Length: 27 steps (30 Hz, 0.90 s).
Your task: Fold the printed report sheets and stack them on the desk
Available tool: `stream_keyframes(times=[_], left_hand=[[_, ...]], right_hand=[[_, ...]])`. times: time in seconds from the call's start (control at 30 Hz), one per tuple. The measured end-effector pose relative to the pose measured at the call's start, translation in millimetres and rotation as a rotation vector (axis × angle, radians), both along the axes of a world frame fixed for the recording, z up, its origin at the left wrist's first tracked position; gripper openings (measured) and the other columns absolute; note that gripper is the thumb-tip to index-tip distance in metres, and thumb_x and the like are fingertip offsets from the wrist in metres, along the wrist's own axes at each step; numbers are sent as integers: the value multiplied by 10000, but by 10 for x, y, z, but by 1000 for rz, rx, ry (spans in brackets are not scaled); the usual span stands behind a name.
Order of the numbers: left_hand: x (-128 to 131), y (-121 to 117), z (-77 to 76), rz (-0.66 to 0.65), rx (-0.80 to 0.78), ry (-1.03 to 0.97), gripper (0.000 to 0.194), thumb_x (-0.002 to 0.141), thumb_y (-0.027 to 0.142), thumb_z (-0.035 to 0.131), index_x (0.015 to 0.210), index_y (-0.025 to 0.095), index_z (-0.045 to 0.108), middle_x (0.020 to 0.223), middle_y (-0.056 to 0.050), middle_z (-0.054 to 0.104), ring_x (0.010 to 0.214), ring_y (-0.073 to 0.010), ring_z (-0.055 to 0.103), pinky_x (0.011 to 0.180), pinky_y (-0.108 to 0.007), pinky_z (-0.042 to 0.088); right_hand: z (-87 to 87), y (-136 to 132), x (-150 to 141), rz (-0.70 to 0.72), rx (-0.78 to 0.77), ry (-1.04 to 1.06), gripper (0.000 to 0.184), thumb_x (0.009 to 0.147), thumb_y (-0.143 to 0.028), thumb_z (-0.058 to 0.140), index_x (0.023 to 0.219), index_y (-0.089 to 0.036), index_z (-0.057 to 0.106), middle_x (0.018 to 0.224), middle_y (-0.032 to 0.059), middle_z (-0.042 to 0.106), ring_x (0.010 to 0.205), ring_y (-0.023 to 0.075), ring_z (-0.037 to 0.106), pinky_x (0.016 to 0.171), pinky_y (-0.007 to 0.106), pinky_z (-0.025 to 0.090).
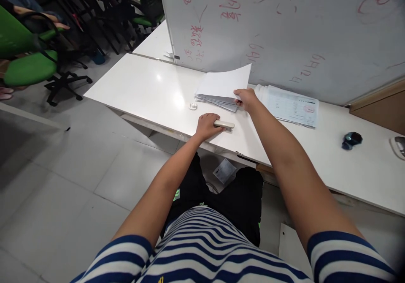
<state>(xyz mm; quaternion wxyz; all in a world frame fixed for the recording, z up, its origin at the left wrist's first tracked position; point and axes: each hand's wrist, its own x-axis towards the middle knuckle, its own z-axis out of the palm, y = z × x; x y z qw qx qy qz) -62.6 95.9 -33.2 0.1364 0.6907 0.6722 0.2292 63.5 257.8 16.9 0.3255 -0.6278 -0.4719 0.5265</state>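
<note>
My left hand is closed around a light-coloured stapler, which rests on the white desk near its front edge. At the back of the desk lies a stack of white paper. My right hand pinches the near right corner of its top paper, whose right side curls up off the stack. Whether one sheet or several are between the fingers I cannot tell. A small white item sits just left of my hands, its kind unclear.
A pile of printed papers with a red stamp lies right of my right hand. Farther right are a dark glossy object and a grey-white item. A whiteboard with red writing stands behind the desk. Green chairs and people are at left.
</note>
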Motion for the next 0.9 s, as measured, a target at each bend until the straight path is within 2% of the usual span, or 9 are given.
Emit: stream_keyframes(times=[0.13,0.23,0.3,0.4,0.5,0.57,0.63,0.77,0.9], left_hand=[[1,-1,6,6,-24,-6,423,756,528,622,1072,251,574,1212,-37,597,1184,-253,471,982,-358,327],[-4,6,-14,-7,-10,-20,413,759,519,622,1074,256,574,1210,-36,596,1184,-252,467,986,-360,320],[-8,11,-31,-15,-10,-23,414,760,520,622,1077,258,576,1211,-37,595,1184,-253,464,989,-365,316],[-11,17,-46,-19,3,-26,412,754,514,633,1072,257,583,1207,-34,597,1179,-252,469,988,-368,316],[-14,26,-49,-18,21,-30,415,745,509,644,1061,246,588,1193,-38,604,1164,-255,481,974,-370,327],[-16,34,-50,-15,22,-26,411,744,510,645,1051,242,591,1184,-42,609,1153,-258,490,964,-370,335],[-19,41,-54,-10,23,-20,404,742,508,649,1042,243,594,1174,-43,614,1145,-261,496,960,-370,341],[-25,45,-67,2,41,-13,413,737,506,654,1053,247,590,1159,-46,621,1135,-271,503,959,-381,347],[-25,45,-57,6,58,-22,405,733,501,656,1042,246,596,1147,-50,630,1115,-272,520,953,-388,359]], right_hand=[[-152,130,-72,102,64,-322,316,731,-132,600,1036,-108,518,808,63,574,562,165,596,480,289,448],[-267,200,-92,257,123,-577,286,744,-152,607,1012,-65,556,753,111,596,679,258,640,614,404,502],[-313,226,-118,317,187,-712,291,743,-187,629,995,-49,576,768,144,607,810,310,638,726,472,495],[-332,240,-147,299,284,-868,429,736,-281,661,1069,-30,558,925,209,610,1001,363,576,847,539,444],[-313,227,-53,239,340,-935,678,757,-423,637,1254,-14,421,1074,248,573,1092,379,522,889,556,417],[-295,191,131,202,393,-956,752,789,-517,569,1318,-32,345,1153,263,534,1128,386,494,894,563,407],[-282,125,416,181,479,-993,706,832,-544,480,1336,-72,336,1239,263,485,1161,391,462,897,576,392],[-294,-56,1150,253,663,-1076,526,882,-389,400,1333,-119,376,1352,238,419,1226,377,399,935,588,349],[-369,-186,1772,452,626,-1108,524,821,-222,448,1338,-148,416,1451,165,373,1336,318,313,1031,538,310]])
